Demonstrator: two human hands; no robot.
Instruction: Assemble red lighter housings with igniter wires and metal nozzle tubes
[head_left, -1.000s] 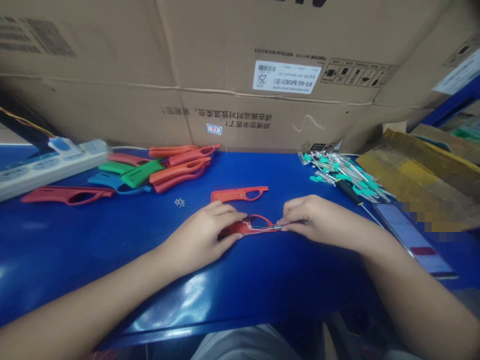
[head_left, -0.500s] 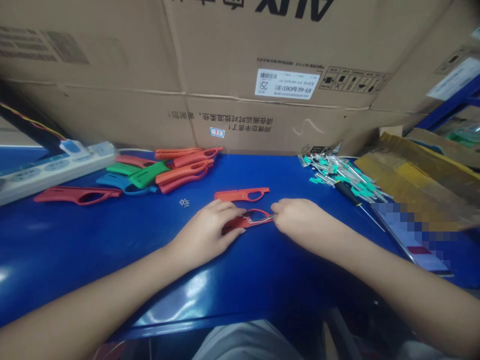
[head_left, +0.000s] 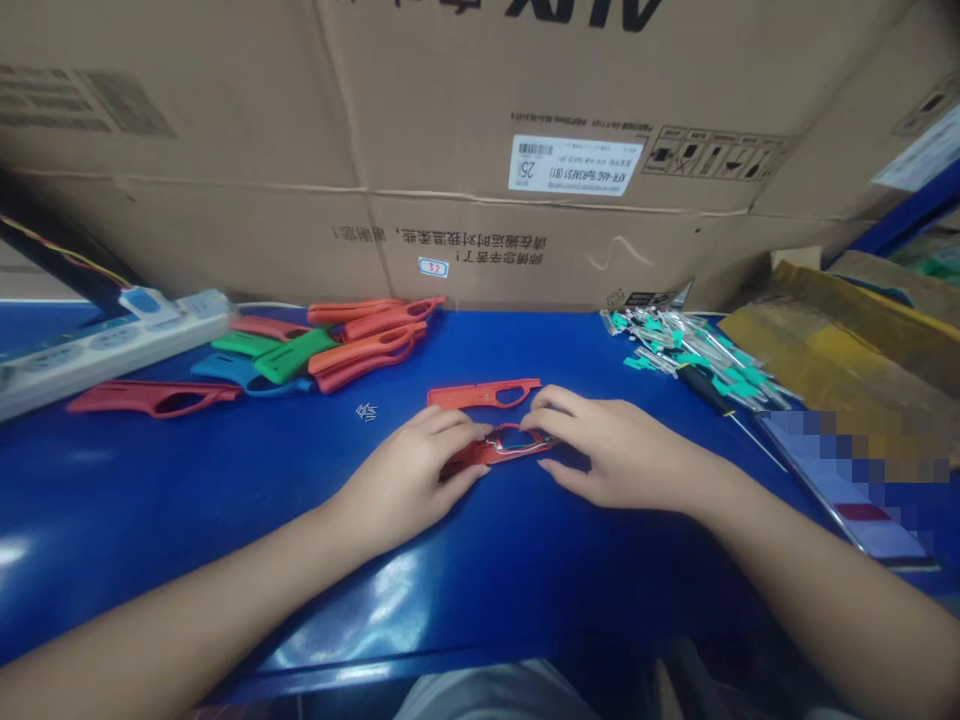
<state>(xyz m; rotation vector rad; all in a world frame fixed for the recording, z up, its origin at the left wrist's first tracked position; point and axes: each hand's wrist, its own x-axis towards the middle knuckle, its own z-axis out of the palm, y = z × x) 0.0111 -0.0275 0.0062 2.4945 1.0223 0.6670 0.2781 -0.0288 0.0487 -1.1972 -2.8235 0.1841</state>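
Note:
An orange-red lighter casing half [head_left: 499, 452] lies flat between my two hands, with a thin pale wire along its oval trigger opening. My left hand [head_left: 420, 460] grips its left end, fingers on the far edge and thumb on the near edge. At the other end, my right hand [head_left: 592, 445] has its fingertips over the far side of the opening and its thumb by the near edge. Part of the right end is hidden beneath those fingers. Just beyond lies a second orange casing half [head_left: 480, 393], touched by neither hand.
Several red, orange, green and blue casings [head_left: 367, 348] lie at the back left beside a white power strip [head_left: 112, 345]. Small screws [head_left: 366, 411] sit left of my hands. Metal rods with green parts [head_left: 697, 350], a screwdriver [head_left: 731, 412] and a phone-like device [head_left: 847, 500] are right.
My right hand has gone from a closed pinch at the casing's right end to a wider hold, fingers reaching left over the opening. My left hand stays on its end.

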